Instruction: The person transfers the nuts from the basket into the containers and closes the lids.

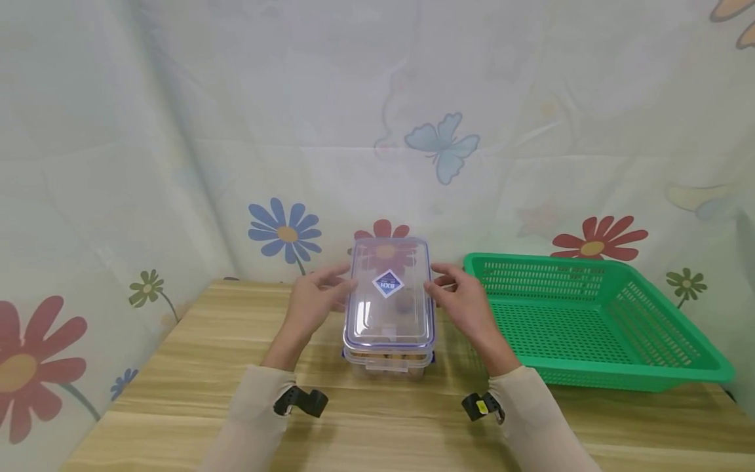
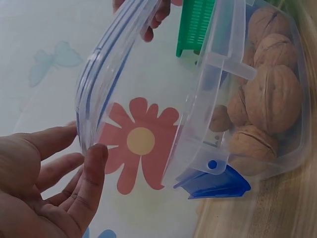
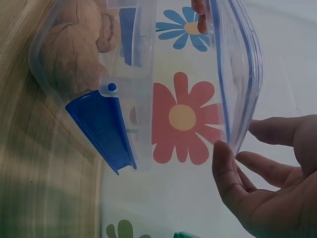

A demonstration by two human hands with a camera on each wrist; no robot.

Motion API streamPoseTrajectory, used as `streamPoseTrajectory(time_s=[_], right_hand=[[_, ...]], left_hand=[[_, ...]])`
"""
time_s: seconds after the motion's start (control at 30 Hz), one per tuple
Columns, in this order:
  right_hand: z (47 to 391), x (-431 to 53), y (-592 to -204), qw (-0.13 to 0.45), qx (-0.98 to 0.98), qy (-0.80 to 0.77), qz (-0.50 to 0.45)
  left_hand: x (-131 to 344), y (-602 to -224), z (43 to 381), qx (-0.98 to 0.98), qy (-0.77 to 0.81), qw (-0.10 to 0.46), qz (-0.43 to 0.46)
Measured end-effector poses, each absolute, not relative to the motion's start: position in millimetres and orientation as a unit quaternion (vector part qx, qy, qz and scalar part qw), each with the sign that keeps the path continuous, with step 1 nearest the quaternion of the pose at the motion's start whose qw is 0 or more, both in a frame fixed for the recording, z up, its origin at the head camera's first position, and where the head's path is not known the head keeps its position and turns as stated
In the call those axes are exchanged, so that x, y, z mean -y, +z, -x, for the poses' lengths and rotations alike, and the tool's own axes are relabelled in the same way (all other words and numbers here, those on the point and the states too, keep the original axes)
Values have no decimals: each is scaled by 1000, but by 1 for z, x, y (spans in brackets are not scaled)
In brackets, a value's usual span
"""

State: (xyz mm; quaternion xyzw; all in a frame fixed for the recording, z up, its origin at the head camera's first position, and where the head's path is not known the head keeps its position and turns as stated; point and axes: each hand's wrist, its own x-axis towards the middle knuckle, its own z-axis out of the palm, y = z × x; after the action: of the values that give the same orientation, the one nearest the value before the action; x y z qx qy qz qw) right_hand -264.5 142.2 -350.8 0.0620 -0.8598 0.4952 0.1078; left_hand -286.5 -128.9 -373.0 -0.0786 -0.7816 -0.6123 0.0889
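Observation:
A clear plastic lid (image 1: 407,314) with a blue seal is held tilted over a clear food container (image 1: 407,369), its far edge raised well above the rim. My left hand (image 1: 312,303) pinches the lid's left edge between thumb and fingers. On the opposite edge my right hand (image 1: 464,303) has the same pinching hold. Several walnuts (image 2: 274,99) lie inside the container, visible through its wall in both wrist views. Blue side latches, one in the left wrist view (image 2: 218,183) and one in the right wrist view (image 3: 101,129), hang folded outward.
A green plastic basket (image 1: 590,369) with slotted walls stands to the right of the container. Everything rests on a wood-grain table (image 1: 194,367). A pale cloth (image 1: 330,98) printed with flowers and a butterfly hangs behind the table.

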Motion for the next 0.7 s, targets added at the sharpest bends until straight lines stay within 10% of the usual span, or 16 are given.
streamPoseTrajectory(time_s=[0.7], right_hand=[[267,-134,-363,48,917,393,-40]], left_hand=[[125,-387,288,835,-543,53,67]])
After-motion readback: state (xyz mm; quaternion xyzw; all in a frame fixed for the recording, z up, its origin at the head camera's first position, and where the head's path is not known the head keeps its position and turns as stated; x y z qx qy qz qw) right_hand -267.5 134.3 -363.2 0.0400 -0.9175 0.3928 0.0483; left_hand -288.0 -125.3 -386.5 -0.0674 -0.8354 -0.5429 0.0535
